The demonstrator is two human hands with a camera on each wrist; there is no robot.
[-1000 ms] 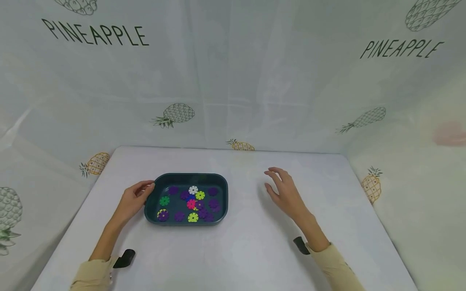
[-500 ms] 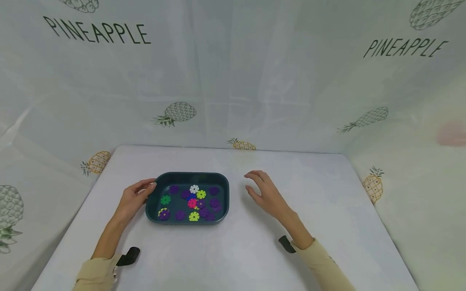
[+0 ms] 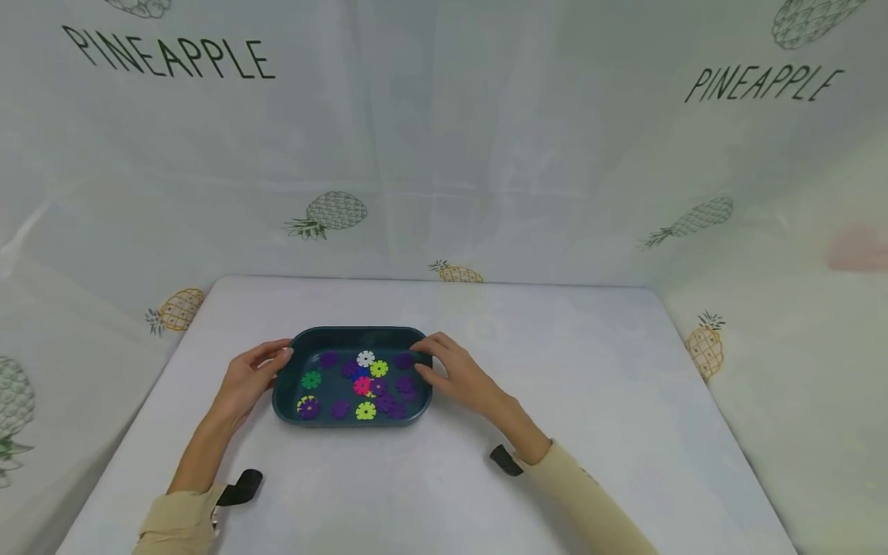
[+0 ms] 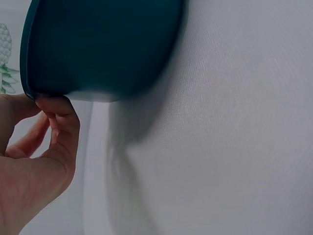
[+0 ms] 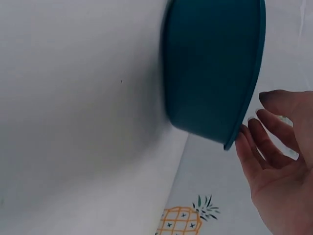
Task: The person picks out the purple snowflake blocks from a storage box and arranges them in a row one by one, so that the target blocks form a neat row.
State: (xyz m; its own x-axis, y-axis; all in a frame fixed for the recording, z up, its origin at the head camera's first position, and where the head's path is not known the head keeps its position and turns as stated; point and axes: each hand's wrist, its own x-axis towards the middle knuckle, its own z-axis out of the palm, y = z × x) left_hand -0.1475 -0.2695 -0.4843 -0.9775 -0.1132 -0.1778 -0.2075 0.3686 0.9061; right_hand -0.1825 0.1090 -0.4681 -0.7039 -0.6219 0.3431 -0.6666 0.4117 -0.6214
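Observation:
A dark teal tray (image 3: pixel 352 422) rests on the white table, with several flower-shaped plastic discs inside. Most discs are purple; others are a green disc (image 3: pixel 311 379), a white disc (image 3: pixel 365 358), a pink disc (image 3: pixel 362 386) and a yellow disc (image 3: pixel 365 411). My left hand (image 3: pixel 244 383) pinches the tray's left rim between thumb and fingers, as the left wrist view shows at its corner (image 4: pixel 44 93). At the right rim, my right hand (image 3: pixel 466 378) reaches over with fingers loosely bent and thumb apart. In the right wrist view its fingertips (image 5: pixel 243 129) are right at the rim.
The white table (image 3: pixel 555 347) reaches back to a pale curtain (image 3: pixel 527 154) printed with pineapples, which also hangs at both sides. A dark strap piece sits at each wrist, by the beige sleeves (image 3: pixel 576 493).
My right hand has moved left across the table to the tray's right rim. The left hand keeps its hold on the left rim, and the tray stays put.

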